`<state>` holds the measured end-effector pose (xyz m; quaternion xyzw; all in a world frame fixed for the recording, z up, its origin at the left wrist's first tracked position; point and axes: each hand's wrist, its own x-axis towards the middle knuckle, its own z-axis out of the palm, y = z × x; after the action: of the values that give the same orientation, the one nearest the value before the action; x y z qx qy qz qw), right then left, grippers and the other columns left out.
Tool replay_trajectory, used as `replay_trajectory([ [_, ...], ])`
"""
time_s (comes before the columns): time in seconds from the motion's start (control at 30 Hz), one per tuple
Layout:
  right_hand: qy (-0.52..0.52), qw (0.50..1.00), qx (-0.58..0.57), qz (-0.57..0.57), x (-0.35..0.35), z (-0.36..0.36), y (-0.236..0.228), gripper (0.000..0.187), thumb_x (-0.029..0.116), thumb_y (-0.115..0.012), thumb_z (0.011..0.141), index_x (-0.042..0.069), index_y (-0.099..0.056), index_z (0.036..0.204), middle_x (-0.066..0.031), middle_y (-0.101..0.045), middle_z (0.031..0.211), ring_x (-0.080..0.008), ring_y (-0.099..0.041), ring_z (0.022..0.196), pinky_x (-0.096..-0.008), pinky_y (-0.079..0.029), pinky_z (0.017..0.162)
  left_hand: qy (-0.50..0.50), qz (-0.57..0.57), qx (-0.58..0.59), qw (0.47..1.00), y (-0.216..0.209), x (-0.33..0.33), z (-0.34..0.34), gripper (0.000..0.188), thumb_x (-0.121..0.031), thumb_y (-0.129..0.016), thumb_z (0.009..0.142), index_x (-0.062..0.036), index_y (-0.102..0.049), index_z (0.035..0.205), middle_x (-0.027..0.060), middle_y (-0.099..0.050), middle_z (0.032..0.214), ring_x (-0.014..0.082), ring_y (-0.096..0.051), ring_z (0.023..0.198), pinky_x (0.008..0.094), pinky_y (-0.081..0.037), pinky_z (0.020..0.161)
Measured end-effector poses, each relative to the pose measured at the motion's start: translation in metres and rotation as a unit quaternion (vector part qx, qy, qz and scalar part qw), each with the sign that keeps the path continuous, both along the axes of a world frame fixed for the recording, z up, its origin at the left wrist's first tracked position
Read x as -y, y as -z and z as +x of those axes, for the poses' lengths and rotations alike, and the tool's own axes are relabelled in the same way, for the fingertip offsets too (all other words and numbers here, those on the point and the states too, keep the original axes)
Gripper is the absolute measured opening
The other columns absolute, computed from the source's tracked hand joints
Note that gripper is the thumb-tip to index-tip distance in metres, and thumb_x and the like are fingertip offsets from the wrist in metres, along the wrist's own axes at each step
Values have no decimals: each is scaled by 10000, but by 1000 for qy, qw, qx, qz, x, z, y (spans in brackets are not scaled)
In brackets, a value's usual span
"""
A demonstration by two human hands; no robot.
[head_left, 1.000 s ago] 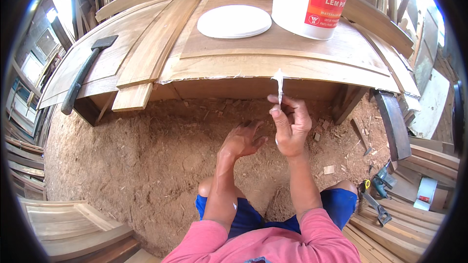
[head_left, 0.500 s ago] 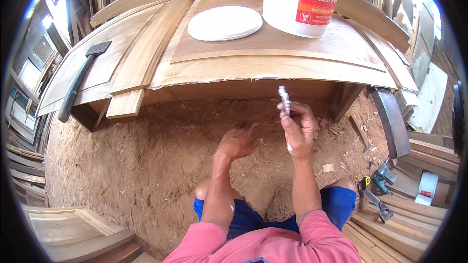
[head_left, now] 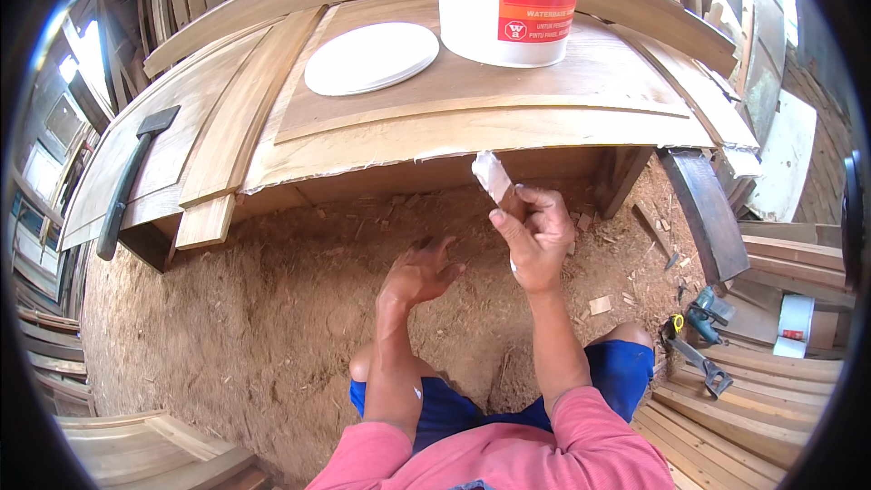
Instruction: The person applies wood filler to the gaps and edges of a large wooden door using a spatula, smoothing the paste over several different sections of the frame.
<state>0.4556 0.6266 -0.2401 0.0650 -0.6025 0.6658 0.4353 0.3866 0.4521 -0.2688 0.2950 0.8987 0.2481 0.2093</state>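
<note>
My right hand grips a small flat piece of wood whose far end is coated in white glue. That glued end points up and left, just below the near edge of a wooden panel, which carries a ragged white line of glue. My left hand hovers above the dusty ground with its fingers apart, holding nothing. On the panel stand a white bucket with a red-and-orange label and, to its left, a round white lid. White smears show on my right hand and left forearm.
A dark-handled mallet lies on the panel's left side. At right are a dark wooden block, a green power tool, a white cylinder and stacked planks. Another wooden panel is at lower left.
The piece of wood has turned in my right hand, its glued end now tilted left with a broad face showing. My view has shifted slightly right. My left hand stays open.
</note>
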Motion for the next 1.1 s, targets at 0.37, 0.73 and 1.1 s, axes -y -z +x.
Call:
replay_trajectory([
  [0.37, -13, 998, -39, -47, -19, 9, 5, 319, 3, -750, 873, 17, -588, 1148, -15, -622, 915, -71, -547, 768, -222, -475, 694, 12, -13, -18, 1000, 11, -5, -3, 639, -438, -652, 913, -87, -492, 1422, 208, -608, 1297, 402, -521, 1262, 476, -432, 1052],
  [0.73, 119, 987, -55, -95, -50, 7, 14, 337, 31, -783, 846, 45, -570, 1106, -19, -614, 971, -69, -546, 833, -222, -463, 750, 35, 0, -65, 997, 31, -8, -9, 598, -464, -619, 951, -235, -430, 1470, 201, -594, 1350, 392, -546, 1267, 487, -416, 1084],
  [1.1, 168, 983, -34, -58, -78, 7, 9, 318, 74, -778, 845, 53, -574, 1088, -25, -609, 899, -73, -545, 738, -233, -483, 619, 31, -13, 3, 999, 21, -25, -7, 660, -491, -598, 952, -190, -391, 1502, 190, -510, 1456, 365, -475, 1355, 462, -397, 1106],
])
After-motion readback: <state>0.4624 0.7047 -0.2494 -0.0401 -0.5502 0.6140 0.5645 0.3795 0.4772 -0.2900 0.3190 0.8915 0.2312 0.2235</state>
